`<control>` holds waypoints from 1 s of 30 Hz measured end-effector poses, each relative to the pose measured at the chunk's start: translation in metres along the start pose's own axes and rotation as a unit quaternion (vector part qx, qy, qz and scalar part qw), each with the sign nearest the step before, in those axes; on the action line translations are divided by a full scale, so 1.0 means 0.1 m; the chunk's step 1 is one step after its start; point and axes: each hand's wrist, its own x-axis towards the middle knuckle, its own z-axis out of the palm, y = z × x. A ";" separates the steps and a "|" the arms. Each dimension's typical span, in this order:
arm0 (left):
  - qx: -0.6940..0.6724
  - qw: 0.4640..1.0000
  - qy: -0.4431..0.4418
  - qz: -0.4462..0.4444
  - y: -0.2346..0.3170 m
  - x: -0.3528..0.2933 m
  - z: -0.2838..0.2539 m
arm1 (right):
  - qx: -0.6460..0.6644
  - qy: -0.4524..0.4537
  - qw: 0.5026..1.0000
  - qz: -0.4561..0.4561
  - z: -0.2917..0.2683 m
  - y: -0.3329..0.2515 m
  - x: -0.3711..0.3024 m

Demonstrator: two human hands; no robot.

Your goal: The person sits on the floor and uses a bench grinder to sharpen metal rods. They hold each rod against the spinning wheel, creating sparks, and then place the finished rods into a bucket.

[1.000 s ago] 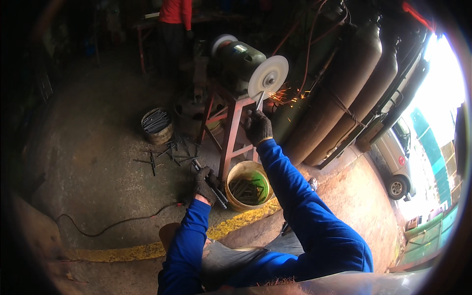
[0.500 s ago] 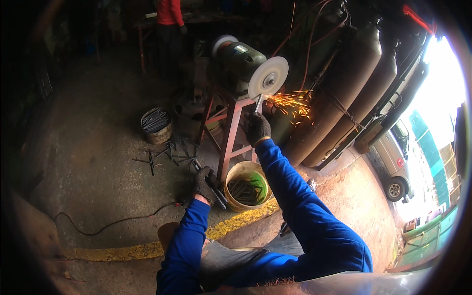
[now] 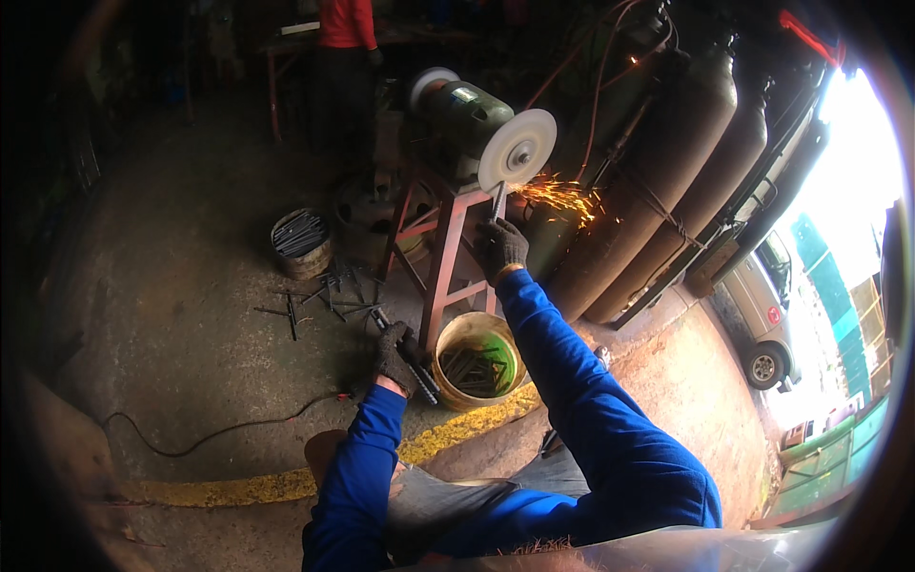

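Observation:
In its dark glove, my right hand [image 3: 503, 250] is closed around a short ribbed metal rod [image 3: 499, 202]. The rod's upper end touches the lower edge of the pale wheel [image 3: 519, 145] on a bench grinder [image 3: 474, 118], and orange sparks [image 3: 562, 196] spray off to the right. Lower and to the left, my gloved left hand [image 3: 395, 357] grips more ribbed rods [image 3: 427, 386], whose ends stick out above and below the fist; their number is unclear. Just right of that hand stands a bucket [image 3: 521, 372] with cut rods lying inside.
A pink-red metal stand [image 3: 444, 267] carries the grinder. Another bucket [image 3: 307, 264] packed with rods stands left, loose rods [image 3: 335, 296] beside it. Tall gas cylinders [image 3: 667, 181] lean at right. A cable [image 3: 219, 439] crosses the floor. A person in red [image 3: 346, 24] stands behind.
The person in red at the back has shifted slightly right. Sparks still fly from the wheel; my hands have hardly moved.

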 end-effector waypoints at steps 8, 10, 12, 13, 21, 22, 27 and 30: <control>-0.021 0.999 0.024 0.011 0.02 0.12 -0.11 | 0.106 0.017 0.993 0.053 0.07 -0.53 -0.36; -0.013 1.000 0.011 0.014 0.01 0.07 -0.09 | 0.102 -0.006 0.994 0.040 0.02 -0.55 -0.39; -0.009 1.000 0.007 0.017 0.03 0.05 -0.08 | 0.111 -0.017 0.993 0.031 0.02 -0.56 -0.39; -0.010 1.000 0.010 0.016 0.03 0.06 -0.09 | 0.108 -0.020 0.993 0.033 0.02 -0.56 -0.39; -0.015 0.999 0.025 0.022 0.01 0.07 -0.07 | 0.246 -0.028 0.961 0.123 0.03 -0.54 -0.35; -0.013 0.999 0.022 0.029 0.02 0.07 -0.09 | 0.151 -0.047 0.984 0.077 0.02 -0.52 -0.34; -0.024 0.999 0.011 0.021 0.01 0.06 -0.03 | 0.118 -0.084 0.985 0.097 -0.09 -0.27 -0.20; -0.029 0.999 0.016 0.022 0.04 0.06 -0.10 | 0.280 -0.006 0.932 0.232 0.08 -0.47 -0.32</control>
